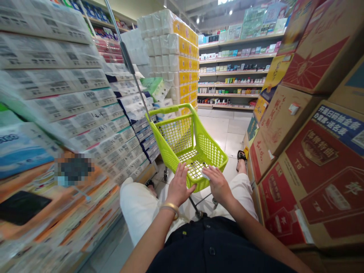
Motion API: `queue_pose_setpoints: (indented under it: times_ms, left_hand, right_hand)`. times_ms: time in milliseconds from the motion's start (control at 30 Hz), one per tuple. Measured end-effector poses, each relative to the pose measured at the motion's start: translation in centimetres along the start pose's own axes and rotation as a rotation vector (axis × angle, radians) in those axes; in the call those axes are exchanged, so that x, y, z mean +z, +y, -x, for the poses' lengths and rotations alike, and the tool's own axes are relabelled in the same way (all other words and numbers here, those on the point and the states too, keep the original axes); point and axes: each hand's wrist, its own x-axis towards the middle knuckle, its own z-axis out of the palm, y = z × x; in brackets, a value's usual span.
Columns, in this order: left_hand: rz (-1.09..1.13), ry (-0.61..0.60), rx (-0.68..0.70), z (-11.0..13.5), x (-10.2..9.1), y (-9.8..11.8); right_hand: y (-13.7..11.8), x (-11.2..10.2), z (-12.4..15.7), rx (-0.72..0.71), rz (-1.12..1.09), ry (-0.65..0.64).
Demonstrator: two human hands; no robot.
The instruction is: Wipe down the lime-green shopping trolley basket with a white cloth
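Observation:
A lime-green plastic shopping basket cart stands on small wheels between my knees, its mesh floor bare in the parts I can see. Over its near rim lies my left hand, fingers stretched out, thumb pointing inward, a gold bangle at the wrist. My right hand is bent over the same rim, close beside it. Under its fingertips shows a small white cloth-like piece, mostly covered by the fingers. From the cart's far left corner a metal pole with a dark grip slants up.
Stacked paper packs rise at my left, with a dark phone-like slab on the lower ones. Printed cartons wall the right side. Yellow-and-white tissue packs tower behind the cart. Stocked shelves stand beyond the tiled floor.

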Motion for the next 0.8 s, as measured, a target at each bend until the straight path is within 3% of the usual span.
queue_pose_setpoints:
  times_ms: [133, 333, 533, 700, 800]
  left_hand:
    - [0.017, 0.022, -0.001, 0.1, 0.2, 0.1]
    - [0.018, 0.023, 0.016, 0.1, 0.2, -0.2]
    - [0.024, 0.035, 0.027, 0.2, 0.3, -0.2]
    - [0.028, 0.028, 0.042, 0.3, 0.4, -0.4]
    - [0.024, 0.016, 0.035, 0.3, 0.3, -0.4]
  right_hand:
    - [0.7, -0.1, 0.3, 0.070, 0.013, 0.081]
    - [-1.5, 0.7, 0.7, -0.142, -0.055, -0.119]
    - [0.2, 0.2, 0.3, 0.028, -0.002, 0.027]
    - [-2.2, 0.8, 0.7, -0.169, -0.036, -0.117]
    - [-1.5, 0.5, 0.6, -0.172, -0.012, -0.111]
